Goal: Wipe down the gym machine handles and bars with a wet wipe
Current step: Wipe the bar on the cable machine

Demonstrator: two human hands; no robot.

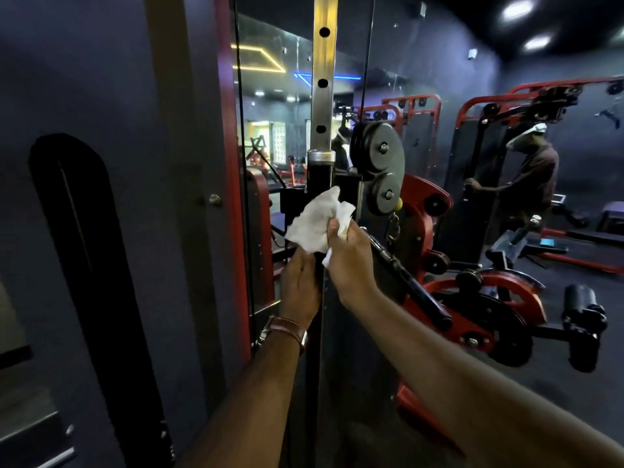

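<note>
The wipe (pixel 319 221) hides fingertips of both hands.

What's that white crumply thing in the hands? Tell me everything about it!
It is a wet wipe, white, thin and crumpled, like soft cloth or paper. Both hands hold it up in front of the machine's dark upright post: the left hand grips its lower edge, the right hand pinches its right side. One corner sticks up, and a small bit hangs below the right hand.
</note>
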